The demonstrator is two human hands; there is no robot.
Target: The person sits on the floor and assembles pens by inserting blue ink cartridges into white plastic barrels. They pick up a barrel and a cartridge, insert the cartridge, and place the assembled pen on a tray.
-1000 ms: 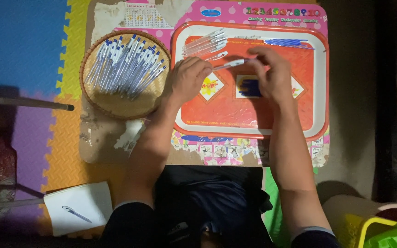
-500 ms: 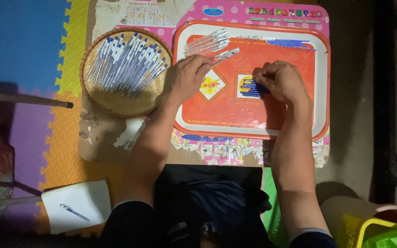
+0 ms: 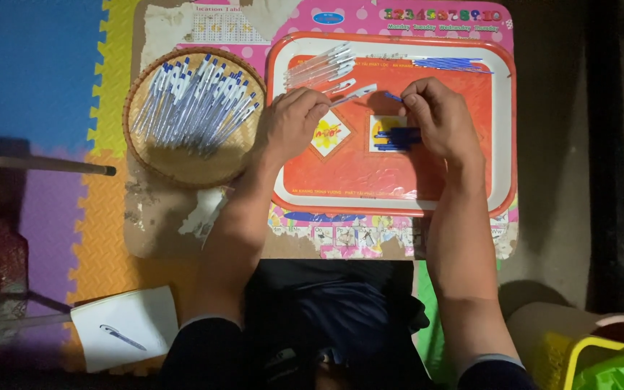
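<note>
Now both hands work over a red tray [image 3: 500, 130].
Left hand [image 3: 292, 121] fingers pinch a clear pen barrel [image 3: 353, 94]; right hand [image 3: 438, 119] fingers grasp a small blue cap [image 3: 393, 96], above a pile of blue caps [image 3: 396, 137].

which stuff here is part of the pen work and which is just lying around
In use: left hand holding a clear pen barrel; right hand pinching a blue refill; red tray; barrels; refills; blue caps; basket of finished pens.

Lying about: white box, stick, yellow bin.
</note>
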